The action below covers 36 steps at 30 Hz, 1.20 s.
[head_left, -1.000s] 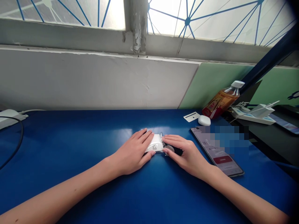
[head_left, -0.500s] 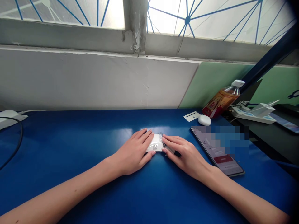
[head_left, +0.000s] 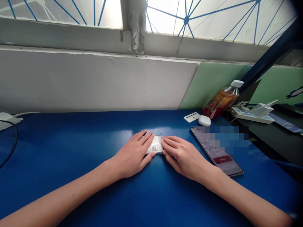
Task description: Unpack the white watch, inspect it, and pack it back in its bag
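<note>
A small white packet in clear, shiny plastic (head_left: 155,144) lies flat on the blue tabletop (head_left: 78,138). My left hand (head_left: 133,154) covers its left part, fingers stretched over the far side and thumb at the near edge, holding it down. At the packet's right end, my right hand (head_left: 181,155) has its fingertips and thumb closed around the plastic edge. Whatever lies beneath the right palm is hidden.
To the right a phone (head_left: 220,157) lies face up. Behind it are a white earbud case (head_left: 204,120), a white card (head_left: 191,117), a leaning drink bottle (head_left: 220,102) and a power strip (head_left: 253,115). A black cable (head_left: 16,142) curves at the left edge.
My right hand's fingers have drawn closer together at the packet's right end. A dark piece that showed under them is now hidden. The view has shifted slightly; my left hand stays on the packet.
</note>
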Available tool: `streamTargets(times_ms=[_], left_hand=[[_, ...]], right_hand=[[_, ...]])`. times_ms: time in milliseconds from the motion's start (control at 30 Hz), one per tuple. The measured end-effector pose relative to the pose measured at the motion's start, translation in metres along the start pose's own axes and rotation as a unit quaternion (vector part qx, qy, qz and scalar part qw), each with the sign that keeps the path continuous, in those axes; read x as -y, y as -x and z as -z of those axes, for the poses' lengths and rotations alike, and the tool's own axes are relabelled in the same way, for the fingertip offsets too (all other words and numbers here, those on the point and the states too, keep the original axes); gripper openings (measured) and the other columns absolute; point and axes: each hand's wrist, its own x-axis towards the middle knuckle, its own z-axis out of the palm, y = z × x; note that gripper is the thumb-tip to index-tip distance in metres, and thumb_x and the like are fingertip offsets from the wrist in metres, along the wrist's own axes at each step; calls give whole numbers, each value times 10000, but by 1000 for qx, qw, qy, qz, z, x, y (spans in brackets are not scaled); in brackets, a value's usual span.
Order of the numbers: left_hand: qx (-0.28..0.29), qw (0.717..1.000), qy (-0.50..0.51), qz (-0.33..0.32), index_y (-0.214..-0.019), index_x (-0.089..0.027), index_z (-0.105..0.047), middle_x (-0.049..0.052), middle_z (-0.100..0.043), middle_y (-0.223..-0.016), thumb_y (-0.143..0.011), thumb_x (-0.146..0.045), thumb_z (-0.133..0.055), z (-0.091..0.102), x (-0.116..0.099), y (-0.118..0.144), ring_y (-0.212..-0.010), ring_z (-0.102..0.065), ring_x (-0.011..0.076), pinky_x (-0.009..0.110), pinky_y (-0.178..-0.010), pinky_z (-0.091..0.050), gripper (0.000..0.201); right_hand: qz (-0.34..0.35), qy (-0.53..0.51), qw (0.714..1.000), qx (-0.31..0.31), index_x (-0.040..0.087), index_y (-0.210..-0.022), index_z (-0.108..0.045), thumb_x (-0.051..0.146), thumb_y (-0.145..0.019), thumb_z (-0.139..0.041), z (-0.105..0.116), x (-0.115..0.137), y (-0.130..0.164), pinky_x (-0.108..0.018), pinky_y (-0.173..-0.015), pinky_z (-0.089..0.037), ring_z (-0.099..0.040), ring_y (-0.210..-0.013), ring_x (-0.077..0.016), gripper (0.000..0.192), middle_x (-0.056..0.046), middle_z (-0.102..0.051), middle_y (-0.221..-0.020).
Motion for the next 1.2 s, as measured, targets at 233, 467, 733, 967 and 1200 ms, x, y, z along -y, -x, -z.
streamTargets(times_ms=[233, 467, 733, 967, 1200], left_hand=[[18, 1000, 0, 5, -1455, -123, -349, 129, -402, -1490, -1006, -435, -321, 2, -1, 0, -1401, -300, 329, 480, -1115, -311, 548], [9, 1000, 16, 0, -1475, -168, -319, 110, -400, -1494, -1007, -437, -331, 0, 2, 0, -1402, -298, 327, 494, -1109, -318, 539], [24, 999, 23, 8, -1457, -124, -338, 127, -387, -1500, -998, -481, -343, 1, 2, 0, -1409, -281, 322, 478, -1122, -315, 582], [18, 997, 66, 21, -1462, -176, -312, 101, -398, -1496, -1020, -425, -311, 4, 4, 0, -1414, -295, 272, 458, -1127, -336, 507], [-10, 994, 103, -28, -1468, -201, -281, 100, -404, -1490, -1028, -393, -287, 7, 4, 4, -1374, -373, 248, 414, -1118, -364, 480]], right_hand=[[-13, -30, 999, 39, 48, -1279, -551, 214, -933, -441, 3, 4, -3, -424, -1071, -441, -501, -1272, -294, 399, -178, -599, -1310], [-16, -112, 993, 28, 153, -1261, -584, 188, -910, -479, 4, 1, -7, -461, -1099, -403, -523, -1267, -268, 368, -125, -628, -1288], [-39, -133, 990, -14, 170, -1224, -626, 209, -935, -487, -2, -9, -3, -440, -1046, -460, -516, -1268, -258, 323, -104, -666, -1235], [-68, -133, 987, -56, 177, -1237, -608, 131, -937, -434, -2, -32, 4, -430, -1036, -460, -537, -1224, -235, 350, -104, -631, -1276], [-61, -135, 987, -62, 221, -1255, -592, 159, -944, -469, 3, -27, 4, -396, -957, -507, -601, -1115, -215, 339, -80, -653, -1229]])
